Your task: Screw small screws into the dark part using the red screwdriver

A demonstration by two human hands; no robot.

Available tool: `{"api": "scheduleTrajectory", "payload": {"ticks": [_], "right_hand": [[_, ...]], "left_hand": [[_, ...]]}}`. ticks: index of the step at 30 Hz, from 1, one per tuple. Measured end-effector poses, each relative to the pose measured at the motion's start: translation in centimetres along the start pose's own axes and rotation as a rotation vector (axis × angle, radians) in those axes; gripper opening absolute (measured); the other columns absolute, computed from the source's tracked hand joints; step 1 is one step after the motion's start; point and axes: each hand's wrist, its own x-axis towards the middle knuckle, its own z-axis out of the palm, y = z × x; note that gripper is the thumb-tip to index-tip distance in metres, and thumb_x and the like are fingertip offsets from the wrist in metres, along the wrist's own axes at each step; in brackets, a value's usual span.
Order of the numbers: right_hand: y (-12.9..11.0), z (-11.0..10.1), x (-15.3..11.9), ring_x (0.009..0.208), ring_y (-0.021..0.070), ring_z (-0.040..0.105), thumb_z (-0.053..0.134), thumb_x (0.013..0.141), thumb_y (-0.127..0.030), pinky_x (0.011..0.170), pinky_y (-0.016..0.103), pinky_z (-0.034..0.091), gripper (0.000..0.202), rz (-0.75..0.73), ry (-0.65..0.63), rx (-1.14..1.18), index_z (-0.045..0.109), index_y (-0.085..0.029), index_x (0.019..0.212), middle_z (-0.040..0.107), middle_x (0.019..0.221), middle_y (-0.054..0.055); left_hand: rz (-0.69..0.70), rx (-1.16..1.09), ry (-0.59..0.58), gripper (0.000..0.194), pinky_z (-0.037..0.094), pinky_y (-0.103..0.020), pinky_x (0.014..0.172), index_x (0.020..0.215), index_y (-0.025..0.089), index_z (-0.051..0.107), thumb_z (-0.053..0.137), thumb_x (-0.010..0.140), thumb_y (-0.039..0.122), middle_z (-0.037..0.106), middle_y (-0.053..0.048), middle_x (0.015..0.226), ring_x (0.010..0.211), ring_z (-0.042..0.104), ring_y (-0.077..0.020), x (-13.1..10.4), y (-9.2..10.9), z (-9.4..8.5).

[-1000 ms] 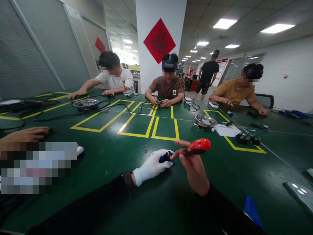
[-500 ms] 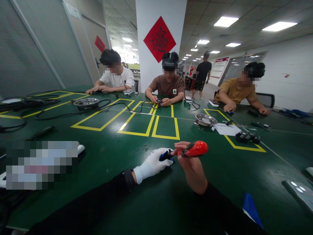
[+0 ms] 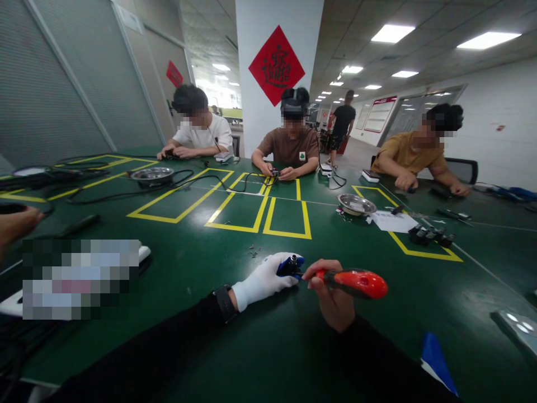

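My left hand (image 3: 268,280), in a white glove with blue fingertips, is wrapped round a small black part (image 3: 289,265) with a round metal tip pointing up. Bare and just to its right, my right hand (image 3: 333,294) grips a screwdriver (image 3: 356,282) by the front of its red and black handle. The handle points right, and the shaft runs left towards the black part. Where the screwdriver's tip ends is hidden at the gloved fingers. Several small screws (image 3: 253,251) lie on the green table (image 3: 201,347) beyond the glove.
Metal bowls (image 3: 356,205) (image 3: 151,176) stand farther back. Black parts (image 3: 432,235) lie at the right near a paper sheet (image 3: 394,221). A phone (image 3: 518,333) and blue cloth (image 3: 436,358) are at the right. Three people sit opposite; another person's hand (image 3: 19,224) shows at the left edge.
The screwdriver's handle has swung right and down, with my right hand turning along with it. Another person's hand has come in at the left edge.
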Motion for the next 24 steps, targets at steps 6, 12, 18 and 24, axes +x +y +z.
{"api": "scheduleTrajectory", "payload": {"ticks": [6,12,18,24], "right_hand": [[0.0,0.1,0.0,0.067,0.0134,0.056,0.049,0.089,-0.023,0.063,0.03,0.045,0.008,0.038,0.039,0.057,0.051,-0.021,0.097,0.058,0.08,0.001],[-0.3,0.1,0.1,0.064,0.0113,0.056,0.05,0.089,-0.023,0.061,0.027,0.045,0.009,0.034,0.039,0.068,0.05,-0.021,0.097,0.058,0.08,0.0],[-0.7,0.2,0.3,0.059,0.0103,0.056,0.049,0.089,-0.023,0.056,0.025,0.046,0.006,0.059,0.042,0.101,0.049,-0.021,0.095,0.059,0.077,-0.001],[-1.1,0.3,0.7,0.062,0.0124,0.058,0.047,0.089,-0.023,0.063,0.031,0.049,0.021,0.135,0.05,0.128,0.043,-0.023,0.11,0.056,0.08,-0.001]], "left_hand": [[0.042,0.04,0.006,0.05,0.044,-0.035,0.096,0.117,0.016,0.058,0.068,0.068,0.019,0.062,-0.008,0.116,0.103,0.059,-0.0208,0.1,-0.2,-0.1],[-0.004,0.004,0.002,0.047,0.047,-0.035,0.09,0.115,0.014,0.059,0.066,0.071,0.029,0.064,-0.009,0.111,0.096,0.061,-0.021,-0.1,0.2,0.0],[-0.133,-0.131,-0.045,0.046,0.05,-0.029,0.065,0.115,0.011,0.057,0.064,0.073,0.031,0.067,-0.008,0.092,0.068,0.062,-0.0158,-0.1,0.6,0.1],[-0.162,-0.191,-0.057,0.041,0.046,-0.025,0.059,0.111,0.012,0.059,0.062,0.072,0.025,0.066,-0.005,0.081,0.061,0.057,-0.0125,-0.2,1.3,0.1]]}}
